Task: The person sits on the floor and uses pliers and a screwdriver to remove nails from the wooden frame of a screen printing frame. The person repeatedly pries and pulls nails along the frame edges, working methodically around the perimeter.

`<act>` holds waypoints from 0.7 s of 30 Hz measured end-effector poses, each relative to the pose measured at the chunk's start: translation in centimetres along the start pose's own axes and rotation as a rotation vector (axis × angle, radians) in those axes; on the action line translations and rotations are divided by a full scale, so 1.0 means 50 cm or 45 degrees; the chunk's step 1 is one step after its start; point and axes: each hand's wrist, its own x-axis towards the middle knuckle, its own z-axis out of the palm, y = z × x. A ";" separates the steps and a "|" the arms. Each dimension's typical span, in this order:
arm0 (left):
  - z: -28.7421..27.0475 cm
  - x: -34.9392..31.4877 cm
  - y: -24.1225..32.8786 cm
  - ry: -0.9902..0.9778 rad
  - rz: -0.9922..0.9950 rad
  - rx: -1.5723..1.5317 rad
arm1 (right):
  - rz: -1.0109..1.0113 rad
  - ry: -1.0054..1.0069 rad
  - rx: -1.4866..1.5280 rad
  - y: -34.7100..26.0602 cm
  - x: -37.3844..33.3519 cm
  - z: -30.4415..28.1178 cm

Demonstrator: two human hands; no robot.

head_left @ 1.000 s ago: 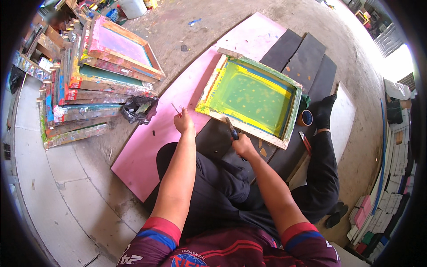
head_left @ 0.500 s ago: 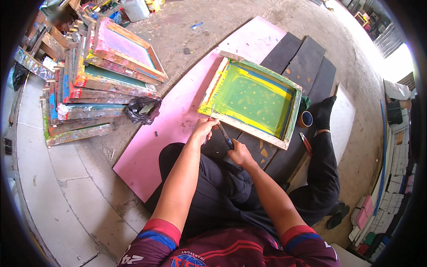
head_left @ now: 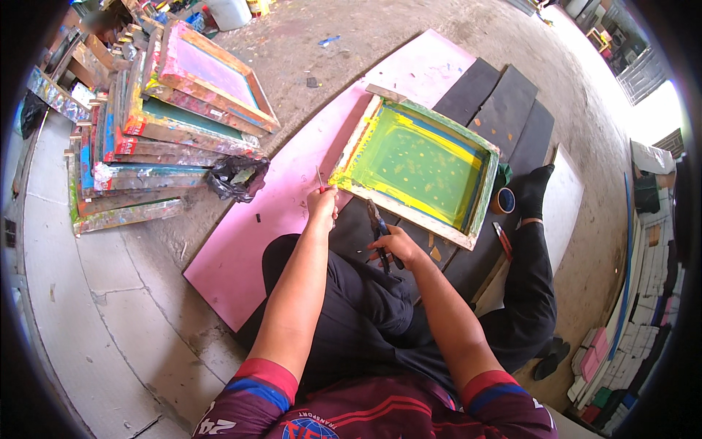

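My left hand is closed on a thin metal tool with a red end, probably a screwdriver; its slim shaft points away from me. Just beside it lies a wooden screen-printing frame with green mesh, smeared yellow along the inside edges. In my right hand is a pair of pliers, jaws pointing away and dark handles spread apart. The pliers hang over the dark boards, close to the frame's near edge. My palm hides part of the thin tool's handle.
Stacked paint-stained frames and a black plastic bag stand at left. Under the screen frame are a pink sheet and dark boards. A roll of tape and a red cutter lie by my outstretched leg.
My hands have drawn apart. The left one moved slightly left with the thin tool, away from the pliers. My right hand's fingers have loosened and the pliers' handles are spread.
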 end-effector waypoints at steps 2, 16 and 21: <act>0.000 -0.003 0.002 0.040 0.003 -0.018 | 0.010 0.004 -0.004 -0.005 0.004 -0.003; 0.006 -0.011 0.015 0.220 0.015 -0.098 | 0.048 0.320 -0.860 -0.053 0.028 -0.026; -0.012 0.032 0.000 0.434 0.073 -0.153 | -0.186 0.621 -1.229 0.012 0.054 -0.029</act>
